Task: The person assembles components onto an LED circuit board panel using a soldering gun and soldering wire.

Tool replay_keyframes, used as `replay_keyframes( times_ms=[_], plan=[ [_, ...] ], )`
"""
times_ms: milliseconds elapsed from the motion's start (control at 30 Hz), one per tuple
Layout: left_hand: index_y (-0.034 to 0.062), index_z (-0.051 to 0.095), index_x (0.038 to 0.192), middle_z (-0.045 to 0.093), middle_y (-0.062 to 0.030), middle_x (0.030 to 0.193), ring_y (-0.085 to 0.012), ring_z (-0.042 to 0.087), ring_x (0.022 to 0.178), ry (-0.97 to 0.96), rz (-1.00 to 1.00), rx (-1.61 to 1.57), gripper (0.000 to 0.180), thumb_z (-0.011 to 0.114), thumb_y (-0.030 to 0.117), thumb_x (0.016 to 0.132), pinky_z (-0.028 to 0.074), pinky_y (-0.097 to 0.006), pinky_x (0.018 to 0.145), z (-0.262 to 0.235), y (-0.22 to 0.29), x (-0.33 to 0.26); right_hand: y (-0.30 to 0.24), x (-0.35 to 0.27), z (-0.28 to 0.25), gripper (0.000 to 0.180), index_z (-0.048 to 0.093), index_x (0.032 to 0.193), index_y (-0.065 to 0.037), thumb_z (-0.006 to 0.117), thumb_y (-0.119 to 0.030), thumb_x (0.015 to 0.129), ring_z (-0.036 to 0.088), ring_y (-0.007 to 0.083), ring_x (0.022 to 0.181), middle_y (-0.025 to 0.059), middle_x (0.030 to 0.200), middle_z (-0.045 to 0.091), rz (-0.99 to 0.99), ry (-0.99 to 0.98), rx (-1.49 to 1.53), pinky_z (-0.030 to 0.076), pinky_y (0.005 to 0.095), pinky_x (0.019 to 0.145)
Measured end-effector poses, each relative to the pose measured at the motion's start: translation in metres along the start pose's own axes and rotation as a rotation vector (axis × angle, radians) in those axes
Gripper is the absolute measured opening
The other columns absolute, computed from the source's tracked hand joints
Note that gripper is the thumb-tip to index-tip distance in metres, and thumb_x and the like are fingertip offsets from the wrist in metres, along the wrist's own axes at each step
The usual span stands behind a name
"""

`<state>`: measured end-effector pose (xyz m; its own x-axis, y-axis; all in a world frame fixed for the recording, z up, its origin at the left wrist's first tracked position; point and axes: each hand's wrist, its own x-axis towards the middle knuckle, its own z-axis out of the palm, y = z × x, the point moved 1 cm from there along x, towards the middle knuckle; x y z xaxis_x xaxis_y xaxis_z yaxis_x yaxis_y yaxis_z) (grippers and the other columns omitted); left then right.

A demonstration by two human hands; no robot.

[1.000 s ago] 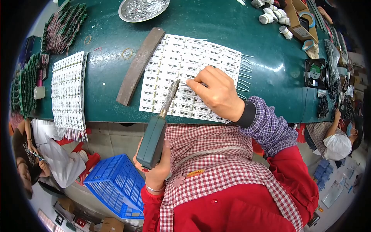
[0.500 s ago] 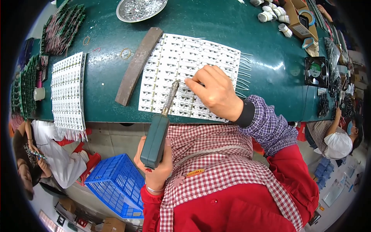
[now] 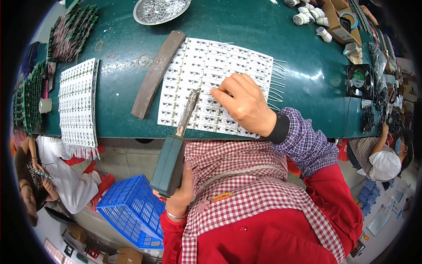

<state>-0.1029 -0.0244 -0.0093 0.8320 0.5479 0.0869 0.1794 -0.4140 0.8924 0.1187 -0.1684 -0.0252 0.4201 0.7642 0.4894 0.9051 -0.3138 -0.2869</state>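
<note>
My left hand (image 3: 181, 193) is wrapped round the dark green body of a soldering gun (image 3: 169, 165). Its metal barrel slants up to a tip over a white sheet of circuit boards (image 3: 189, 66), which carries rows of small black parts. Thin white wires (image 3: 276, 83) stick out past the sheet's right edge. Just right of the soldering tip, my right hand (image 3: 244, 103) rests over the sheet with thumb and forefinger pinched together. Whatever is between those fingers is too small to make out. A flat brown bar (image 3: 158, 75) lies along the sheet's left edge, partly overlapping it.
A stack of similar white board sheets (image 3: 78, 103) overhangs the table edge at left. Bundles of green boards (image 3: 72, 33) lie beyond it. A metal bowl (image 3: 160, 12) stands at the back, a small black fan (image 3: 359, 82) at right. A blue crate (image 3: 132, 209) is below; other people sit at both sides.
The soldering gun has tilted and drawn back slightly to the left and down, its tip moving away from my right fingertips. My right hand has stayed nearly still.
</note>
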Motion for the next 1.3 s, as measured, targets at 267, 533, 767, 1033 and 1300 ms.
replay_keyframes(
  times_ms=[267, 533, 767, 1033, 1300],
  plan=[
    [-0.0070, 0.064, 0.120, 0.070, -0.0148, 0.111, -0.0207, 0.068, 0.096, 0.003, -0.023, 0.008, 0.038, 0.074, -0.002, 0.083, 0.053, -0.032, 0.083, -0.006, -0.002, -0.003, -0.007, -0.002, -0.020, 0.026, 0.068, 0.097, 0.000, 0.067, -0.002, 0.071, 0.058, 0.0231, 0.076, 0.0073, 0.082, 0.059, 0.018, 0.000, 0.063, 0.046, 0.0347, 0.067],
    [-0.0065, 0.067, 0.116, 0.071, -0.0127, 0.108, -0.0186, 0.068, 0.092, -0.001, -0.059, 0.000, 0.035, 0.076, 0.000, 0.083, 0.053, -0.030, 0.080, -0.002, 0.004, 0.007, -0.007, 0.000, -0.006, 0.025, 0.069, 0.096, -0.001, 0.066, -0.003, 0.071, 0.057, 0.0227, 0.074, 0.0068, 0.079, 0.058, -0.007, 0.027, 0.041, 0.045, 0.0349, 0.067],
    [-0.0070, 0.068, 0.098, 0.069, -0.0138, 0.087, -0.0229, 0.069, 0.069, 0.037, 0.023, 0.014, 0.023, 0.076, 0.000, 0.078, 0.053, -0.031, 0.061, 0.001, 0.003, 0.010, -0.005, -0.001, -0.002, 0.023, 0.068, 0.096, -0.002, 0.065, -0.004, 0.073, 0.057, 0.0220, 0.075, 0.0060, 0.079, 0.057, -0.009, -0.021, 0.027, 0.044, 0.0341, 0.068],
    [-0.0078, 0.067, 0.096, 0.067, -0.0151, 0.085, -0.0246, 0.067, 0.067, 0.005, 0.045, 0.022, 0.022, 0.074, -0.004, 0.075, 0.052, -0.032, 0.061, 0.003, 0.008, 0.017, -0.005, -0.001, 0.000, 0.022, 0.068, 0.095, -0.003, 0.065, -0.004, 0.073, 0.056, 0.0212, 0.074, 0.0053, 0.079, 0.056, 0.000, -0.019, 0.008, 0.044, 0.0337, 0.068],
    [-0.0067, 0.068, 0.095, 0.067, -0.0143, 0.083, -0.0238, 0.066, 0.066, -0.021, 0.071, 0.081, 0.020, 0.074, -0.003, 0.076, 0.051, -0.032, 0.059, 0.002, 0.008, 0.017, -0.005, -0.002, 0.000, 0.021, 0.068, 0.095, -0.003, 0.066, -0.005, 0.074, 0.056, 0.0210, 0.075, 0.0054, 0.079, 0.056, 0.004, -0.017, -0.002, 0.044, 0.0335, 0.067]
  ],
)
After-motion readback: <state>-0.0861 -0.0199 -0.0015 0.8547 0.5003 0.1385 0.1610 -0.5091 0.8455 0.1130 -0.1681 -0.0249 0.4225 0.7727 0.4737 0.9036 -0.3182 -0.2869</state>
